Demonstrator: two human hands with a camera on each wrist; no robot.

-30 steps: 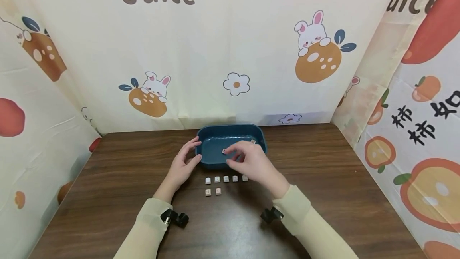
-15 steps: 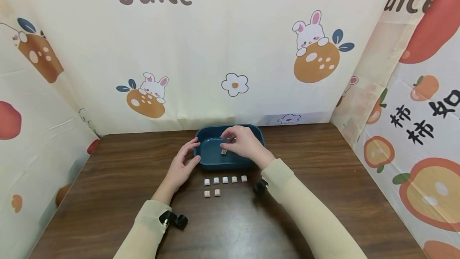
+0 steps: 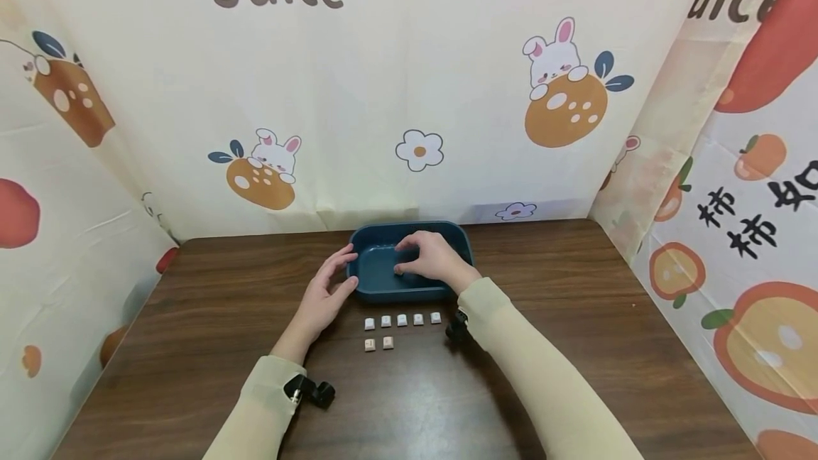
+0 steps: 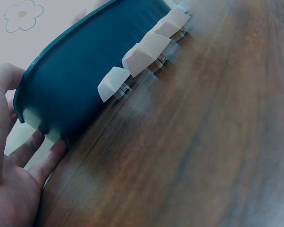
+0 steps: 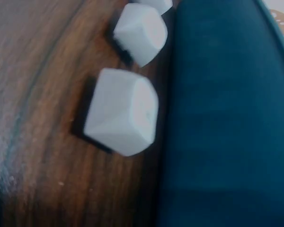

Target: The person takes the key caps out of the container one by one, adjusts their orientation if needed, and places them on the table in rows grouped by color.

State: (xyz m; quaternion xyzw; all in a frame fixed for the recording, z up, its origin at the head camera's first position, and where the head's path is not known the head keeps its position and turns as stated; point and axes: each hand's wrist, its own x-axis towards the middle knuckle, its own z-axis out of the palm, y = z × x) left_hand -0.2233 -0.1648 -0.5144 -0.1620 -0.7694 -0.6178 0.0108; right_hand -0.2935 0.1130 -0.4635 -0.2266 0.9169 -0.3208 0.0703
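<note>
A dark blue tray (image 3: 402, 295) stands at the back of the table. My left hand (image 3: 322, 297) rests at its left end, fingers spread along the rim; the left wrist view shows the fingers (image 4: 47, 163) against the outer wall. My right hand (image 3: 437, 261) reaches into the tray, thumb and index finger apart in a curve. A small keycap (image 3: 398, 272) lies on the tray floor right at the thumb tip, partly covered. In front of the tray, several white keycaps (image 3: 402, 320) form a row, with two more keycaps (image 3: 370, 346) below. The right wrist view leaves out my hand.
The brown wooden table (image 3: 211, 360) extends to both sides and in front. A printed curtain (image 3: 358, 91) hangs right behind the tray. Keycaps (image 5: 120, 111) sit close along the tray's front wall. Black wrist cameras (image 3: 313, 390) are strapped to both sleeves.
My right hand has moved from the tray's front rim farther into it, then lowered slightly until the thumb meets the keycap. A second keycap at the tray's right is now hidden. My left hand stays put.
</note>
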